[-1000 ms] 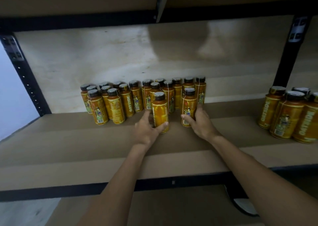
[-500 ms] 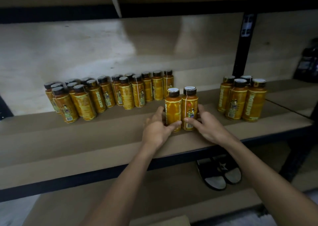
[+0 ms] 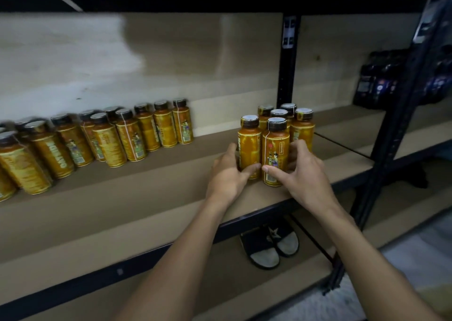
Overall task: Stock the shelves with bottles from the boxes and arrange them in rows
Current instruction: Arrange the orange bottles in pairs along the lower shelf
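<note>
Right of centre on the shelf (image 3: 146, 198), my left hand (image 3: 227, 175) curls round the left bottle (image 3: 249, 144), my right hand (image 3: 305, 174) round the right bottle (image 3: 275, 153).

Dim light. Behind the grip stands a pale plywood back wall (image 3: 171, 59); just right, a black steel upright (image 3: 287, 64); below, dark slippers (image 3: 269, 245) on a brown lower board (image 3: 227, 284).
</note>
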